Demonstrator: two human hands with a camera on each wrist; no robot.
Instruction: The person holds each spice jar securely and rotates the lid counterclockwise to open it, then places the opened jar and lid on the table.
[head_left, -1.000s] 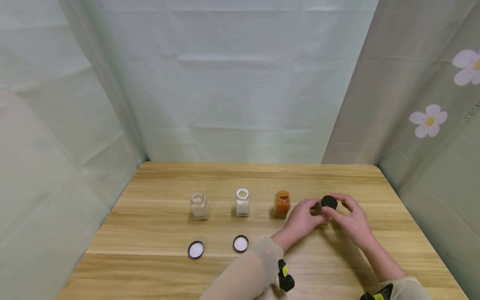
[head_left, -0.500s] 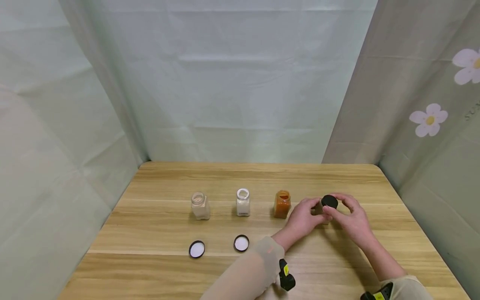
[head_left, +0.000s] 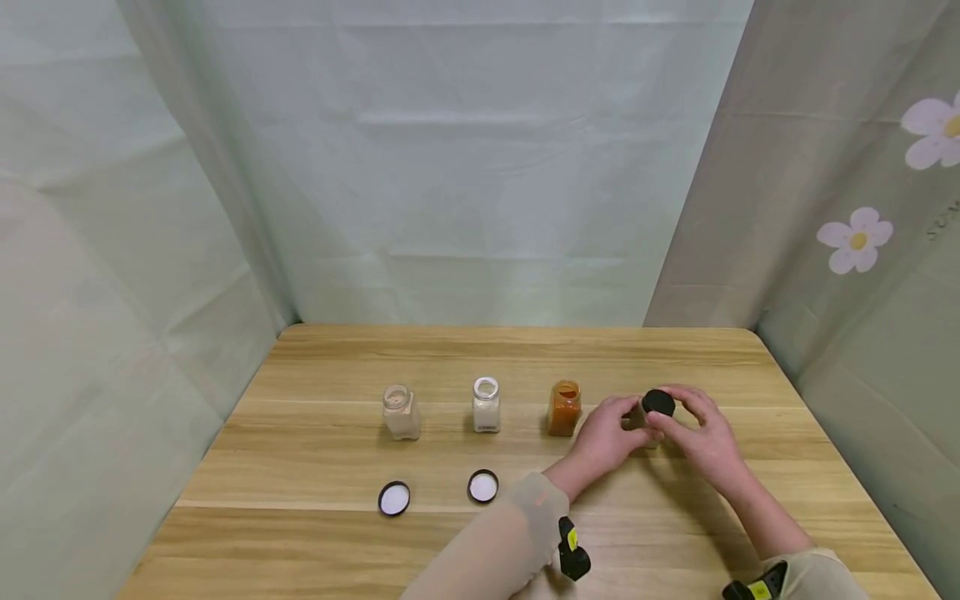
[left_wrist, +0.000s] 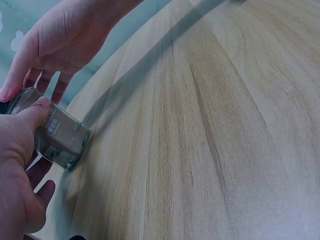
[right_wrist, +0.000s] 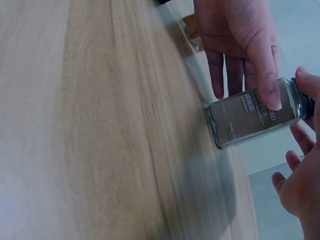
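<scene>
At the right of the table, my left hand [head_left: 602, 435] grips the body of a square glass spice jar [right_wrist: 240, 119] with grey-brown powder inside. Its thumb [right_wrist: 270, 95] lies across the printed label. My right hand [head_left: 707, 442] pinches the jar's black screw lid [head_left: 658, 403] between thumb and fingers, and the lid sits on the jar's mouth. In the left wrist view the jar's base [left_wrist: 77, 155] is right at the tabletop. Just left of my left hand stands an uncapped jar of orange powder [head_left: 564, 411].
Farther left stand two more uncapped jars, one with white contents [head_left: 486, 408] and one with pale beige powder [head_left: 402, 417]. Two black-rimmed lids, a left one [head_left: 393, 498] and a right one [head_left: 483, 486], lie white side up nearer the front. Cloth curtains [head_left: 480, 167] enclose the wooden table [head_left: 300, 467].
</scene>
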